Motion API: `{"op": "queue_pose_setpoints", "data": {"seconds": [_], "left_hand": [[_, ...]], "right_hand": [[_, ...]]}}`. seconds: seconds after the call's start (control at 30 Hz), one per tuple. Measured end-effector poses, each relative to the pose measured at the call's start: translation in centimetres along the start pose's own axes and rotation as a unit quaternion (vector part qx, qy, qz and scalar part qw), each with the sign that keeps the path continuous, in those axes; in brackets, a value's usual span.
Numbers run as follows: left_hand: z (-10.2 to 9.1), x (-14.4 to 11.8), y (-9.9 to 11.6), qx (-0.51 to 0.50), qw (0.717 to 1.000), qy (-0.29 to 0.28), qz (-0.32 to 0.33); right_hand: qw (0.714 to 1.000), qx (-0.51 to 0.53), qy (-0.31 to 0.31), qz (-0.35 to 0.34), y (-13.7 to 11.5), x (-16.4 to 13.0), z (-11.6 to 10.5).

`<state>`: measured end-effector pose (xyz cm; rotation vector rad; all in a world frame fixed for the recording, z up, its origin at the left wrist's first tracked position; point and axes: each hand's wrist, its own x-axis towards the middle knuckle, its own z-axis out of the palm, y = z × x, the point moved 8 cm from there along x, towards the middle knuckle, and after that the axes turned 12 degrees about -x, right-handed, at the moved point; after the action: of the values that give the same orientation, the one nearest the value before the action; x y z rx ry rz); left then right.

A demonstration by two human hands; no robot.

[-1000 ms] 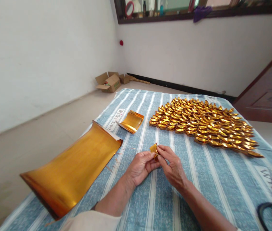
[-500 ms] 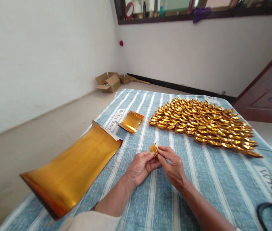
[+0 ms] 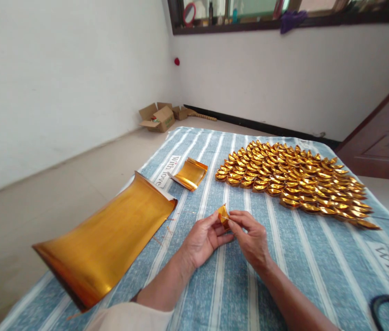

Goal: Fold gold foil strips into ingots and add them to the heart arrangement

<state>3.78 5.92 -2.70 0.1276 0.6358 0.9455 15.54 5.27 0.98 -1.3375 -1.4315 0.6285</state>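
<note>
foil piece (image 3: 223, 214) pinched between left hand (image 3: 204, 239), right hand (image 3: 253, 240) fingers (both closed on it).

The folded gold piece (image 3: 223, 215) is mostly hidden between the fingertips of the left hand (image 3: 204, 238) and right hand (image 3: 253, 239). At the near right, dark scissor handles (image 3: 387, 309) are cut off by the frame's edge. The items on the far window ledge (image 3: 284, 20) are too small to identify.
</note>
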Motion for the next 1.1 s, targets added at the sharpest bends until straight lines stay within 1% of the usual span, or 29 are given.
{"op": "queue_pose_setpoints", "data": {"seconds": [0.23,0.47,0.57,0.67,0.73,0.77,0.83,0.87,0.9,0.93,1.0,1.1], "left_hand": [[-0.2,-0.1,0.1,-0.006,1.000,0.003,0.007],[0.0,-0.1,0.4,0.023,0.999,-0.028,0.034],[0.3,-0.1,0.5,0.049,0.997,-0.038,0.041],[0.6,-0.4,1.0,0.116,0.989,-0.044,0.079],[0.8,-0.7,1.8,0.207,0.969,-0.034,0.132],[1.0,-1.0,2.3,0.266,0.949,-0.027,0.169],[1.8,-1.7,3.2,0.379,0.889,-0.026,0.255],[2.3,-2.1,3.5,0.420,0.858,-0.036,0.295],[2.8,-2.5,3.6,0.449,0.831,-0.052,0.324],[3.2,-2.8,3.6,0.467,0.811,-0.069,0.344],[3.4,-3.0,3.3,0.488,0.791,-0.090,0.358],[3.2,-2.8,3.0,0.510,0.781,-0.089,0.348]], "right_hand": [[1.000,-0.001,-0.001,-0.013,0.1,-0.1,0.1],[0.999,-0.021,-0.009,-0.041,-0.5,-0.2,0.2],[0.999,-0.022,-0.011,-0.048,-0.6,-0.2,0.2],[0.999,-0.018,-0.017,-0.046,-0.7,0.0,0.1],[0.999,-0.018,-0.014,-0.037,-0.6,0.1,-0.1],[0.999,-0.019,-0.008,-0.028,-0.5,0.2,-0.3],[1.000,-0.020,0.003,-0.001,-0.2,0.3,-0.7],[1.000,-0.016,0.007,0.017,0.1,0.3,-0.9],[0.999,-0.009,0.008,0.039,0.3,0.3,-1.0],[0.998,0.005,0.007,0.062,0.6,0.3,-1.0],[0.992,0.054,-0.009,0.112,1.2,0.3,-0.7],[0.974,0.123,-0.055,0.180,1.6,0.0,0.2]]}}
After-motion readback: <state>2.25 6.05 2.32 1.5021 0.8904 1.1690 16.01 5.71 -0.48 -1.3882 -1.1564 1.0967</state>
